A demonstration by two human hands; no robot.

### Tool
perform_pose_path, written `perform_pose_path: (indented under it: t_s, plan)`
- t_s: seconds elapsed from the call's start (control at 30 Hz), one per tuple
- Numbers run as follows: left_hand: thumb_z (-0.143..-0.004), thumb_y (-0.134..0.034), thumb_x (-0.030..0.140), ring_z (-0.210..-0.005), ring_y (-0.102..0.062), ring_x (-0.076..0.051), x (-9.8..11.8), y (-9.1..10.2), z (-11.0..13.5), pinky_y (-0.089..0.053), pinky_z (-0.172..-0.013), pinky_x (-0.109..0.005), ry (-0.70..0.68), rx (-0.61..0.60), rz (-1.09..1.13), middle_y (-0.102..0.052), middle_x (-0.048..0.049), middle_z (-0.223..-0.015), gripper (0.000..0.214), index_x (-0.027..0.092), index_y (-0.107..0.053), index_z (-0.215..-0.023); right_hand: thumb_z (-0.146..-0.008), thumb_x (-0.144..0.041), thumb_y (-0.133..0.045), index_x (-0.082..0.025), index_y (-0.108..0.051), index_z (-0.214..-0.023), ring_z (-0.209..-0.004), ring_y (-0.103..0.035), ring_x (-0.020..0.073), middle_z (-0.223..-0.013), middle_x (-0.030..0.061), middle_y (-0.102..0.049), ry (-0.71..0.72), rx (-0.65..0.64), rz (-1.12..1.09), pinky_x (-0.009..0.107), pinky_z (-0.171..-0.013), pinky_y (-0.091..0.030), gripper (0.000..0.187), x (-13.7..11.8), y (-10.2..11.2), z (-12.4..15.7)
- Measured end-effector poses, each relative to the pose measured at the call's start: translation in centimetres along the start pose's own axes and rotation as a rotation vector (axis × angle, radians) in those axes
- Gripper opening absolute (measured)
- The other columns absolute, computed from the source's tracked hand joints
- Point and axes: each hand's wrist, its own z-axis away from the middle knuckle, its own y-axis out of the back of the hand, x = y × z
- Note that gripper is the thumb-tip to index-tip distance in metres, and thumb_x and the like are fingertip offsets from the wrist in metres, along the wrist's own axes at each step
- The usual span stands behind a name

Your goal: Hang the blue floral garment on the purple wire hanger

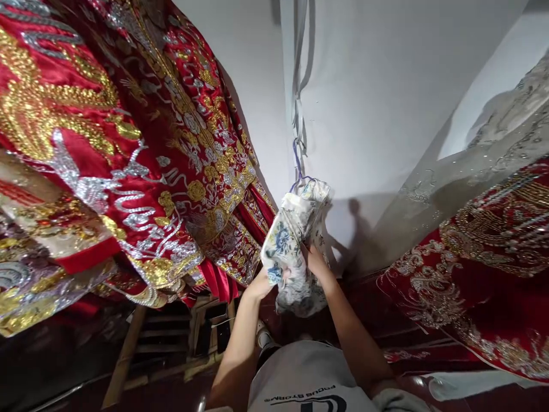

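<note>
A white garment [295, 229] with blue and yellow flower prints hangs in front of me on a purple hanger [297, 166]. The hanger is hooked to a white strap [297, 117] running down the wall. My left hand [259, 284] is at the garment's lower left side, holding its cloth, with its fingers partly covered by the fabric. On the other side, my right hand [316, 262] grips the cloth near the middle, its fingertips hidden in the folds.
Red costumes [184, 126] with gold and silver embroidery hang close on the left. A red beaded gown [493, 257] and a sheer sequined veil [433, 189] are on the right. Below left stands a wooden chair [160, 340]. A white wall [364, 86] is behind.
</note>
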Motion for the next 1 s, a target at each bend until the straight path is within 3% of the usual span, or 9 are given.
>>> perform_pose_path:
  t_s: [0.13, 0.23, 0.4, 0.5, 0.57, 0.67, 0.73, 0.87, 1.0]
  plan:
    - [-0.06, -0.092, 0.048, -0.086, -0.071, -0.027, -2.3, -1.2, -0.2, -0.059, -0.077, -0.039, 0.19, -0.007, 0.213, -0.07, -0.0056, -0.071, 0.041, 0.017, -0.071, -0.078, -0.092, -0.05, -0.046, -0.025, -0.053, -0.076, -0.077, -0.061, 0.0247, -0.072, 0.0049, -0.061, -0.085, -0.071, 0.009, 0.033, -0.067, -0.043, 0.03, 0.4, -1.5, -1.3]
    - [-0.06, -0.088, 0.052, -0.08, -0.071, -0.024, -3.4, -0.7, -0.6, -0.058, -0.072, -0.034, 0.161, 0.21, 0.343, -0.066, -0.0041, -0.066, 0.043, 0.018, -0.064, -0.069, -0.091, -0.046, -0.045, -0.026, -0.048, -0.066, -0.066, -0.056, 0.0216, -0.06, 0.0012, -0.054, -0.091, -0.122, 0.009, 0.03, -0.063, -0.041, 0.032, 0.9, -1.7, -1.4]
    - [-0.078, -0.076, 0.044, -0.095, -0.066, -0.017, -4.4, 1.6, -0.8, -0.054, -0.088, -0.029, -0.165, 0.795, 0.209, -0.066, -0.0038, -0.096, 0.035, 0.021, -0.059, -0.097, -0.092, -0.055, -0.042, -0.025, -0.042, -0.06, -0.06, -0.053, 0.0195, -0.056, 0.0003, -0.051, -0.083, -0.126, 0.001, 0.03, -0.061, -0.039, 0.043, 2.1, 0.4, 0.6]
    - [-0.086, -0.07, 0.041, -0.112, -0.059, -0.019, -5.6, 0.9, -0.1, -0.047, -0.101, -0.033, -0.331, 0.924, -0.127, -0.059, -0.0079, -0.117, 0.039, 0.023, -0.053, -0.116, -0.092, -0.061, -0.043, -0.025, -0.04, -0.058, -0.059, -0.053, 0.0195, -0.056, 0.0013, -0.052, -0.068, -0.105, 0.004, 0.03, -0.06, -0.037, 0.049, 2.3, 1.9, 2.1]
    - [-0.089, -0.066, 0.041, -0.116, -0.057, -0.022, -6.5, -0.9, 0.4, -0.046, -0.103, -0.035, -0.374, 0.794, -0.282, -0.058, -0.0089, -0.12, 0.035, 0.023, -0.053, -0.117, -0.092, -0.06, -0.044, -0.025, -0.041, -0.057, -0.058, -0.052, 0.0192, -0.055, 0.0011, -0.051, -0.061, -0.083, 0.037, 0.03, -0.06, -0.036, 0.049, 2.1, 2.5, 2.7]
    - [-0.087, -0.066, 0.035, -0.109, -0.061, -0.024, -7.5, -4.4, 0.7, -0.047, -0.099, -0.036, -0.342, 0.394, -0.362, -0.063, -0.0079, -0.111, 0.028, 0.023, -0.058, -0.111, -0.092, -0.05, -0.044, -0.023, -0.046, -0.059, -0.059, -0.051, 0.0185, -0.057, 0.0008, -0.054, -0.029, -0.081, 0.048, 0.03, -0.061, -0.036, 0.042, 1.7, 2.7, 3.2]
    - [-0.085, -0.066, 0.029, -0.107, -0.061, -0.024, -7.6, -6.2, 0.4, -0.046, -0.098, -0.037, -0.328, 0.223, -0.387, -0.065, -0.0081, -0.109, 0.025, 0.023, -0.059, -0.108, -0.09, -0.043, -0.045, -0.023, -0.049, -0.062, -0.061, -0.053, 0.0182, -0.059, 0.0008, -0.056, 0.004, -0.119, 0.001, 0.029, -0.063, -0.038, 0.035, 1.6, 2.5, 3.5]
    - [-0.09, -0.054, 0.029, -0.088, -0.06, -0.022, -6.7, -7.6, -0.4, -0.047, -0.085, -0.034, -0.339, 0.174, -0.417, -0.063, -0.0048, -0.09, 0.008, 0.022, -0.057, -0.095, -0.088, -0.038, -0.047, -0.022, -0.053, -0.064, -0.057, -0.052, 0.0164, -0.057, -0.0002, -0.057, 0.026, -0.211, -0.125, 0.029, -0.06, -0.038, 0.029, 1.2, 2.4, 4.4]
    - [-0.095, -0.049, 0.034, -0.08, -0.057, -0.02, -5.8, -7.1, -0.9, -0.046, -0.079, -0.032, -0.363, 0.102, -0.465, -0.06, -0.0027, -0.082, 0.014, 0.023, -0.054, -0.087, -0.087, -0.043, -0.052, -0.021, -0.055, -0.062, -0.053, -0.049, 0.0148, -0.054, -0.0007, -0.055, 0.071, -0.157, -0.241, 0.028, -0.056, -0.036, 0.033, -1.3, 3.4, 3.5]
